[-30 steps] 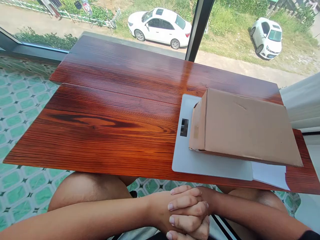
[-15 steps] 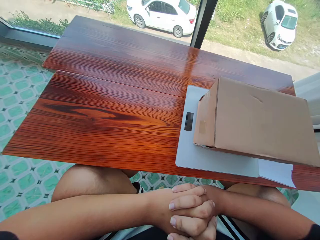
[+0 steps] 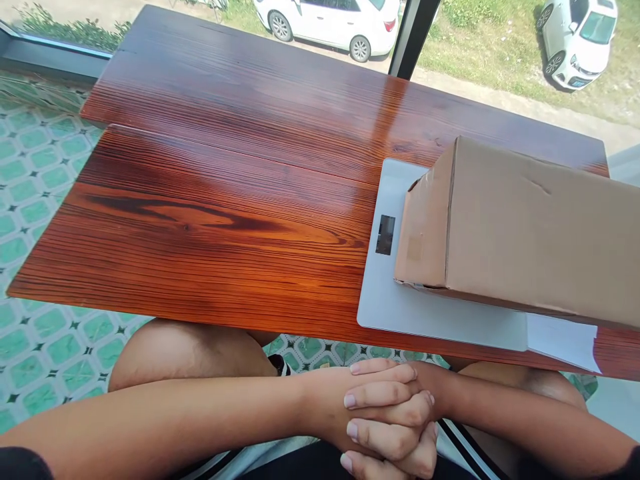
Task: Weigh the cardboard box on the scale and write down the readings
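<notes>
My left hand (image 3: 324, 415) and my right hand (image 3: 396, 408) are clasped together in my lap, fingers interlaced, just below the near edge of the wooden table (image 3: 225, 200). Neither hand holds any object. On the table's right side a closed brown cardboard box (image 3: 530, 227) lies on a flat grey scale (image 3: 395, 303) with a small dark display (image 3: 385, 235). The hands are nearest to the scale's front edge and do not touch it.
A white sheet of paper (image 3: 560, 341) sticks out from under the box at the right front. My bare knees sit under the table over a green patterned tile floor (image 3: 35, 200). Beyond a window post (image 3: 406, 40), two white cars are parked outside.
The view has tilted down and shifted slightly, so table and box sit higher and further right in the picture. The hands stay clasped in the same place.
</notes>
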Demonstrator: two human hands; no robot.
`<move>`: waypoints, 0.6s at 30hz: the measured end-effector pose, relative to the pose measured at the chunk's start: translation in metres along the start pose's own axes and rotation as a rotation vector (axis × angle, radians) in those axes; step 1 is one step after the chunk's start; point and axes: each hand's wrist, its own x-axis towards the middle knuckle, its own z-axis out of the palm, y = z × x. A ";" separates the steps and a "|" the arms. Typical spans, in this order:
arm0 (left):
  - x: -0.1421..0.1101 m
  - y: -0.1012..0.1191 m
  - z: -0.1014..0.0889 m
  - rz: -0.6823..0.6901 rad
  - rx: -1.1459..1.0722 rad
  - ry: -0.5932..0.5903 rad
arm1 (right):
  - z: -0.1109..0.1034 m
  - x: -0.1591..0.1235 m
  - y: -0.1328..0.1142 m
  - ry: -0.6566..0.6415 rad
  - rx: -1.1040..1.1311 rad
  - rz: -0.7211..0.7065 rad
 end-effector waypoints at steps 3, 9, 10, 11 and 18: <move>-0.003 0.002 0.001 0.029 0.009 0.061 | -0.006 0.000 0.002 -0.117 0.020 -0.043; 0.018 -0.007 -0.003 0.282 0.150 0.067 | -0.007 0.001 0.005 -0.077 -0.021 -0.049; 0.017 -0.007 -0.003 0.310 0.154 0.085 | -0.006 0.000 0.004 -0.061 -0.032 -0.045; 0.015 -0.006 -0.002 0.324 0.148 0.106 | -0.006 0.000 0.002 -0.062 -0.035 -0.043; 0.005 -0.001 0.001 0.312 0.168 0.125 | -0.005 -0.001 0.003 -0.093 -0.018 -0.009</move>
